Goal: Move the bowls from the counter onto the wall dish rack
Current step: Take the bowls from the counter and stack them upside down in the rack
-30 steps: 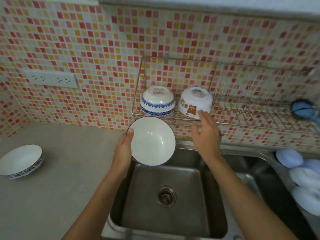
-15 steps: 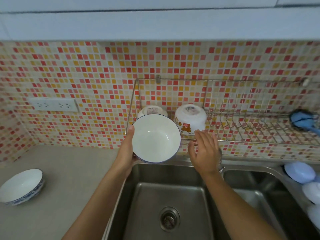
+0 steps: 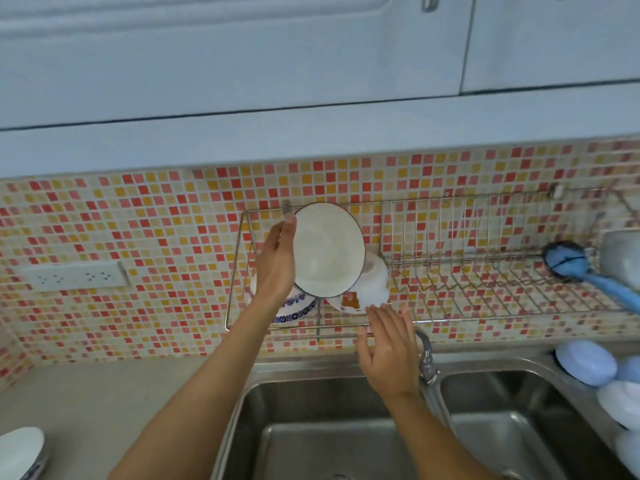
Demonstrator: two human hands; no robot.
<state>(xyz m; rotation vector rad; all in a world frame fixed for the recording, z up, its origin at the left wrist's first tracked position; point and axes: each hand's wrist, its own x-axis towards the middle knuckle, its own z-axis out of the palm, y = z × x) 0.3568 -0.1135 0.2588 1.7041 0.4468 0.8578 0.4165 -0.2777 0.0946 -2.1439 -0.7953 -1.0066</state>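
Note:
My left hand (image 3: 277, 261) grips a white bowl with a dark rim (image 3: 327, 249) by its left edge, holding it on edge, inside facing me, over the left end of the wire wall dish rack (image 3: 485, 299). Behind it on the rack sit a blue-patterned bowl (image 3: 296, 308) and a white bowl with a bear print (image 3: 367, 289), both upside down and partly hidden. My right hand (image 3: 389, 348) hovers open just below the rack's front rail, under the bear bowl. Another blue-rimmed bowl (image 3: 20, 452) rests on the counter at far left.
A double steel sink (image 3: 346, 427) lies below, with a faucet (image 3: 427, 358) beside my right hand. A blue dish brush (image 3: 571, 261) lies at the rack's right end. Pale blue and white lids or dishes (image 3: 588, 362) sit right of the sink. A wall socket (image 3: 72, 277) is at left.
My left hand has lifted the white bowl up and to the right, from in front of the rack's edge to over the two bowls on it. The right hand stayed under the front rail.

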